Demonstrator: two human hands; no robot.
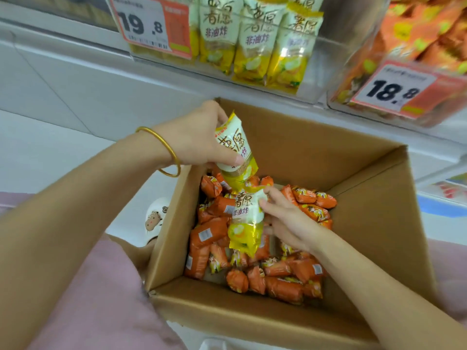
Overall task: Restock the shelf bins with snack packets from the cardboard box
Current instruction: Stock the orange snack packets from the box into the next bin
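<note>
At centre frame my left hand [199, 137] curls round the upper yellow packet [233, 147], above the cardboard box [316, 152]. Just below, my right hand [288, 221] pinches the lower yellow packet [246, 218] over orange packets [278, 279] in the box. The shelf bin [326, 59] is at top centre.

Left price tag [151, 24], above the left hand [199, 137]: 19.8. Right price tag [396, 89], up and right of the right hand [285, 221]: 18.8. Shelf packets [255, 39] between the tags: 薯愿, 非油炸. Lower packet [246, 218], pinched in the right hand: 薯愿 非油炸. Upper packet [233, 147], gripped in the left hand: 薯愿, creased. Small print unreadable.
</note>
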